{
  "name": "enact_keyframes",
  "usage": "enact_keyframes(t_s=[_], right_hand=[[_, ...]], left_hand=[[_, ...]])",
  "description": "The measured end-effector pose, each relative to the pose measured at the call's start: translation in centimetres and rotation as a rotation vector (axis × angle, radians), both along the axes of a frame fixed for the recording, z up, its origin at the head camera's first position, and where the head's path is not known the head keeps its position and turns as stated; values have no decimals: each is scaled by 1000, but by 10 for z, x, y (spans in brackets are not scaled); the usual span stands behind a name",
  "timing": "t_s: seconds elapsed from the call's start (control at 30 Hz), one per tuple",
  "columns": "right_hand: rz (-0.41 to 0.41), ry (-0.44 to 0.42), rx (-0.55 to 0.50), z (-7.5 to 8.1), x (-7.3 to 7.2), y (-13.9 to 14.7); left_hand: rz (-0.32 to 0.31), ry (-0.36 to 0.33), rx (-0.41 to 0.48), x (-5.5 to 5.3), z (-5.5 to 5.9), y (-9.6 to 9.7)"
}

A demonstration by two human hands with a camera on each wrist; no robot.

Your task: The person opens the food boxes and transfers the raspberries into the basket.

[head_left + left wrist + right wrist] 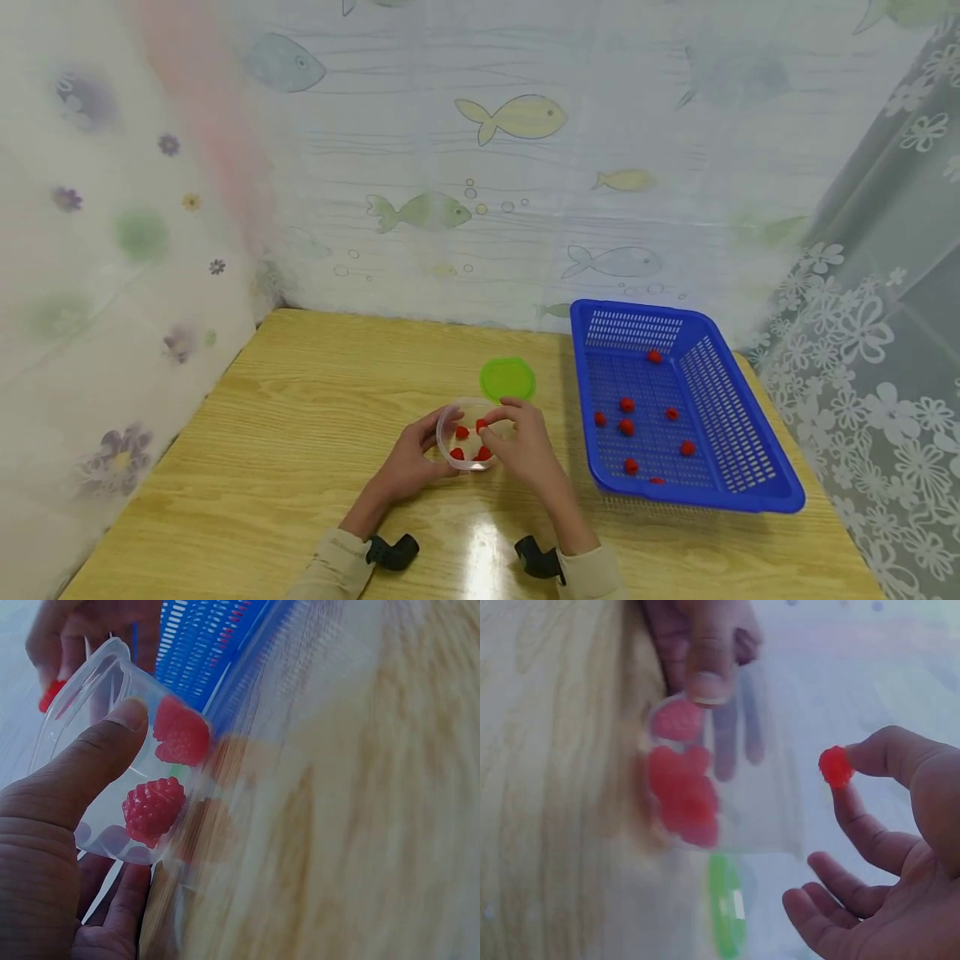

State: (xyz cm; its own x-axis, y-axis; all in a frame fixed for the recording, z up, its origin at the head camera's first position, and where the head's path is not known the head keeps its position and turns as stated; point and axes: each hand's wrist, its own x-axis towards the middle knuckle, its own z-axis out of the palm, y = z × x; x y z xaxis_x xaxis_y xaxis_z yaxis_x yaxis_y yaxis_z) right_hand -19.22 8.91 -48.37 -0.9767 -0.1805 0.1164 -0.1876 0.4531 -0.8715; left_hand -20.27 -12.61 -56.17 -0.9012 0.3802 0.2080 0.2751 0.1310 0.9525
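A clear round plastic container [470,467] stands on the table with several red raspberries [682,795] inside. My left hand [408,458] grips its side, thumb on the near wall and fingers round the far one. Between thumb and index finger my right hand [525,446] pinches another raspberry [835,766]. In the head view this raspberry overlaps the container's opening; the right wrist view has it up beyond the rim. The other right fingers are loosely bent. Through the container wall in the left wrist view, two raspberries [154,811] show large at the bottom.
A blue plastic basket [750,500] with perforated sides sits on the right of the wooden table [322,375], several raspberries [626,427] scattered across its bottom. Just behind the container lies a green round lid [507,379]. Patterned curtains [420,267] hang behind and at both sides.
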Motion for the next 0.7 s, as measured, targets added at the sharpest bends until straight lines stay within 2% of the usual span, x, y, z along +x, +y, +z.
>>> enact_keyframes(t_s=[0.13, 0.37, 0.53, 0.7], right_hand=[[36, 24, -54, 17, 12, 7], [119, 42, -95, 63, 43, 32], [65, 132, -70, 77, 58, 63], [-20, 235, -55, 82, 57, 99]], left_hand=[[4, -6, -4, 0, 0, -1], [2, 17, 15, -1, -2, 0], [-2, 23, 29, 0, 0, 3], [-2, 20, 24, 2, 2, 2]])
